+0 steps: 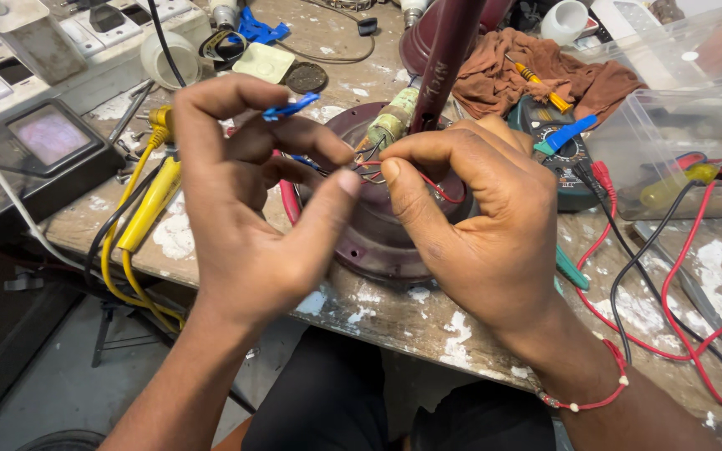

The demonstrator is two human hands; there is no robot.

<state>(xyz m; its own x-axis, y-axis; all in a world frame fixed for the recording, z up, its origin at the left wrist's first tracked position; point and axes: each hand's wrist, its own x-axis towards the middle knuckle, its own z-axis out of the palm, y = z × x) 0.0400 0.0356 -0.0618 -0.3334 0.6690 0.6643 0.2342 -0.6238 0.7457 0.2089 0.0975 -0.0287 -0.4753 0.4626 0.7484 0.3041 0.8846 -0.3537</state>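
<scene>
Both hands meet over a round maroon fan motor (378, 242) that sits at the near edge of the tabletop (394, 321). The left hand (244, 209) is curled, its forefinger and middle finger pinching one small blue clip (290, 108), its thumb stretched toward the other hand. The right hand (478, 225) is closed, thumb and forefinger nipping thin red and dark wires (369, 167) that rise from the motor's middle. One red thread bracelet (599, 392) circles the right wrist. A maroon rod (444, 58) stands up from the motor, with a taped bundle (390, 117) beside it.

Left of the hands, one yellow probe (152, 200) hangs over the near edge on its yellow cable. Farther left lies one black meter with a small screen (48, 138). To the right lie one multimeter (557, 154), partly hidden by the right hand, one brown rag (545, 79) with one yellow screwdriver (541, 86) on it, and two clear plastic boxes (678, 125). Red and black leads (670, 309) trail across the right corner.
</scene>
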